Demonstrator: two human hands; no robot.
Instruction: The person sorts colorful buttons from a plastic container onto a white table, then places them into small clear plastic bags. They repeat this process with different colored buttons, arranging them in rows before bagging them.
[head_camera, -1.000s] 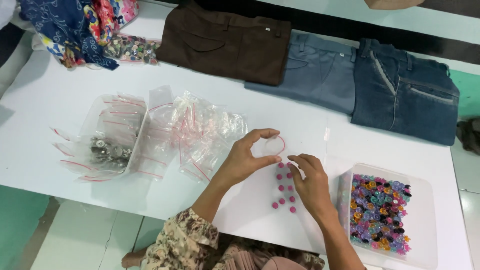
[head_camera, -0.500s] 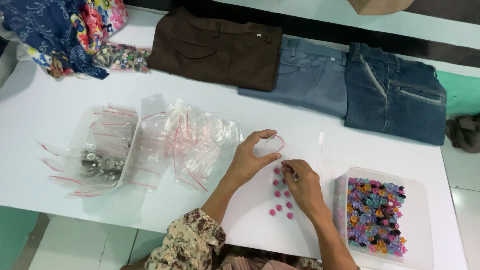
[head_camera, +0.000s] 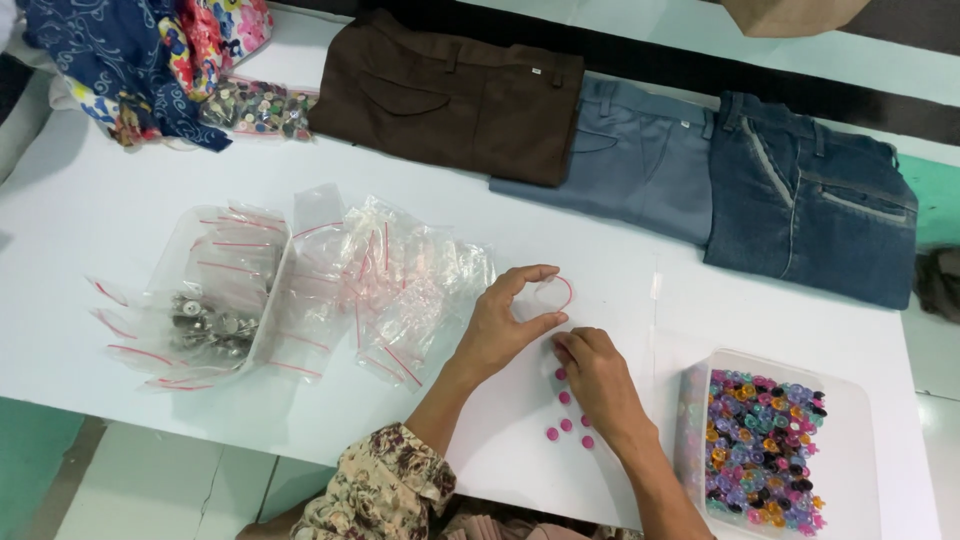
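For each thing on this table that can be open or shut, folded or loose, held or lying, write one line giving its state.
Small clear bag: mouth held open by left hand.
Right hand: fingertips at the bag's mouth.
Pink buttons: lying loose.
Clear tub: lidless, holding mixed buttons.
Three trousers: folded flat.
Pile of clear bags: lying loose.

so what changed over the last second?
The right hand slid up toward the bag mouth, now covering the upper pink buttons; fewer show. The left hand still pinches open the small clear bag. Bag pile, button tray and folded trousers stayed put.
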